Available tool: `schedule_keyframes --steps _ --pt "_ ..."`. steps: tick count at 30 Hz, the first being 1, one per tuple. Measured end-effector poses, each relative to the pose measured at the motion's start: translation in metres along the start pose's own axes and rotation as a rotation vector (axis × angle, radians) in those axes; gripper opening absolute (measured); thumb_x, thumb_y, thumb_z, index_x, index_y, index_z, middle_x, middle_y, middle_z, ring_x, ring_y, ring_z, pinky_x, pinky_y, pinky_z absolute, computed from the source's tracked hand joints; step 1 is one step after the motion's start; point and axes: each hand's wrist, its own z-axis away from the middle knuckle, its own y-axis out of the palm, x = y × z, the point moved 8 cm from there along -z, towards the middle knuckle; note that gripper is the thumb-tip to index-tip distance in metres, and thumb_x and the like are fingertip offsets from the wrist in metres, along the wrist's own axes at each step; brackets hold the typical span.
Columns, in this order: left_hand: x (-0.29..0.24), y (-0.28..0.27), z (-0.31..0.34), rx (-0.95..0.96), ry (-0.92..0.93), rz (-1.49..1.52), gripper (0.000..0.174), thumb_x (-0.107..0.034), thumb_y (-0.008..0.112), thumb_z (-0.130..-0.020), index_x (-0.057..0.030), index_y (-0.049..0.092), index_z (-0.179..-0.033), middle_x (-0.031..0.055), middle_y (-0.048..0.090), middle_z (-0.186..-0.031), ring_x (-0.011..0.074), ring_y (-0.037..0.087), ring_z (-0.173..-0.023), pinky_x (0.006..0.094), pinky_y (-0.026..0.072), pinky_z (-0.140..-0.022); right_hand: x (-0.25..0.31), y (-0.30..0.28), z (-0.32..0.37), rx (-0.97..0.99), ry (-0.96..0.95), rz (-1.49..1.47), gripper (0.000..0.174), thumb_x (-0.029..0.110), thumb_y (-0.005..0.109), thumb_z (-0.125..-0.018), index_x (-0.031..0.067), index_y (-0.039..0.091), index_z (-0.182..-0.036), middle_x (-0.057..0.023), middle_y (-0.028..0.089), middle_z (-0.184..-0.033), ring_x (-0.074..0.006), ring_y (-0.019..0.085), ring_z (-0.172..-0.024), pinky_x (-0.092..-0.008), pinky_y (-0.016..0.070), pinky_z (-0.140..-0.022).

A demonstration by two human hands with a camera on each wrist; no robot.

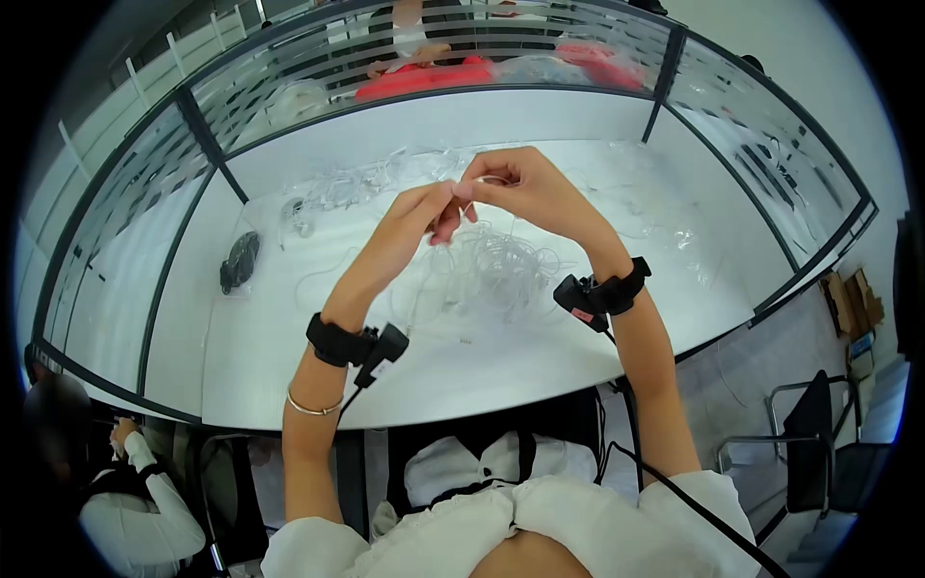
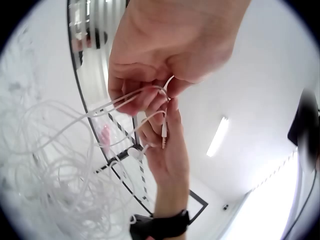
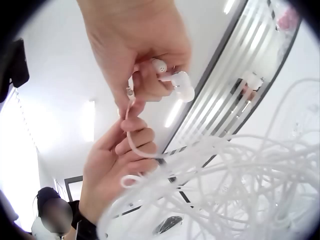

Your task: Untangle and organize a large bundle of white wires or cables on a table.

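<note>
My left hand [image 1: 409, 231] and right hand [image 1: 535, 193] meet fingertip to fingertip above the table. Between them runs a white earphone cable [image 3: 131, 135], pinched by the left thumb and fingers. Curled right fingers grip part of the same earphones; two white earbuds [image 3: 183, 87] stick out of that hand in the right wrist view. A white jack plug [image 2: 164, 129] points down beside the right fingers in the left wrist view. Beneath both hands lies a loose tangle of white earphone cables [image 1: 506, 265].
A bagged black cable bundle [image 1: 241, 262] lies at the table's left. Clear plastic bags [image 1: 361, 183] line the back, below the framed partition [image 1: 434, 118]. A black chair [image 1: 809, 438] stands at right. Other people sit beyond the partition and at lower left.
</note>
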Motion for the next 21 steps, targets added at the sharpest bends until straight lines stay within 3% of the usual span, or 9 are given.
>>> schedule_keyframes --steps 3,5,6,7,9,10,13,14,21 --pt "0.027 -0.005 0.006 -0.094 -0.174 0.091 0.037 -0.038 0.047 -0.098 -0.0074 0.062 -0.085 -0.0071 0.039 -0.063 0.004 0.032 -0.059 0.0213 0.0281 -0.054 -0.026 0.002 0.003 0.065 0.068 -0.035 0.025 0.026 0.066 -0.089 0.0045 0.067 -0.102 0.0039 0.059 -0.074 -0.0033 0.044 -0.064 -0.0204 0.0331 -0.055" --pt "0.035 -0.015 0.01 -0.174 -0.176 0.051 0.036 -0.043 0.053 -0.095 -0.0117 0.056 -0.077 -0.0085 0.039 -0.065 0.0021 0.032 -0.06 0.0207 0.0259 -0.054 -0.04 0.008 0.007 0.123 0.081 -0.009 0.027 0.025 0.067 -0.089 0.0051 0.066 -0.108 0.0032 0.06 -0.078 -0.0042 0.046 -0.066 -0.0206 0.0374 -0.06" --pt "0.035 -0.016 0.012 -0.224 -0.175 0.04 0.036 -0.043 0.054 -0.095 -0.0123 0.054 -0.075 -0.0086 0.039 -0.065 0.0021 0.031 -0.06 0.0205 0.0256 -0.054 -0.045 0.012 0.007 0.146 0.05 -0.003 0.033 0.023 0.069 -0.087 0.0058 0.064 -0.115 0.0018 0.061 -0.083 -0.0066 0.049 -0.073 -0.0223 0.0421 -0.071" --pt "0.036 -0.019 0.014 -0.275 -0.174 0.03 0.036 -0.043 0.054 -0.094 -0.013 0.053 -0.073 -0.0087 0.038 -0.066 0.0021 0.031 -0.06 0.0204 0.0253 -0.054 -0.052 0.012 0.009 0.168 0.08 -0.036 0.032 0.024 0.068 -0.087 0.004 0.064 -0.111 -0.005 0.065 -0.092 -0.0108 0.054 -0.077 -0.0258 0.0442 -0.079" --pt "0.04 -0.022 0.017 -0.31 -0.148 0.031 0.036 -0.041 0.053 -0.095 -0.0139 0.048 -0.071 -0.0088 0.034 -0.066 0.0031 0.028 -0.059 0.0213 0.0228 -0.054 -0.056 0.012 0.009 0.166 0.017 0.06 0.031 0.025 0.066 -0.088 0.0043 0.065 -0.111 -0.0061 0.067 -0.095 -0.0134 0.056 -0.08 -0.0264 0.0445 -0.078" --pt "0.046 -0.027 0.017 -0.283 -0.129 0.069 0.037 -0.039 0.051 -0.095 -0.0142 0.045 -0.069 -0.0084 0.033 -0.065 0.0034 0.027 -0.059 0.0219 0.022 -0.053 -0.058 0.012 0.008 0.139 -0.028 0.104 0.03 0.027 0.063 -0.09 0.0053 0.068 -0.109 -0.0003 0.062 -0.082 -0.0085 0.053 -0.075 -0.0234 0.0431 -0.072" --pt "0.053 -0.032 0.021 -0.279 -0.123 0.125 0.038 -0.033 0.049 -0.097 -0.0154 0.036 -0.066 -0.0078 0.03 -0.064 0.0042 0.026 -0.058 0.0235 0.0189 -0.052 -0.075 0.007 0.008 0.096 0.149 -0.087 0.029 0.027 0.06 -0.092 0.0051 0.068 -0.108 -0.0008 0.062 -0.078 -0.007 0.053 -0.073 -0.0223 0.0421 -0.066" --pt "0.053 -0.032 0.021 -0.289 -0.127 0.133 0.038 -0.031 0.048 -0.097 -0.0158 0.033 -0.065 -0.0077 0.028 -0.064 0.0046 0.025 -0.058 0.0239 0.0177 -0.052 -0.071 0.007 0.007 0.11 0.128 -0.118 0.029 0.027 0.057 -0.093 0.0051 0.067 -0.11 0.0006 0.058 -0.07 -0.0062 0.052 -0.068 -0.0214 0.0405 -0.062" --pt "0.056 -0.031 0.02 -0.281 -0.08 0.082 0.042 -0.036 0.048 -0.098 -0.0136 0.038 -0.064 -0.0067 0.032 -0.058 0.004 0.026 -0.053 0.0235 0.0195 -0.048 -0.059 0.001 0.009 -0.053 0.123 -0.231 0.03 0.03 0.055 -0.094 0.0064 0.064 -0.11 0.0047 0.046 -0.062 -0.0056 0.044 -0.057 -0.0209 0.0351 -0.059"
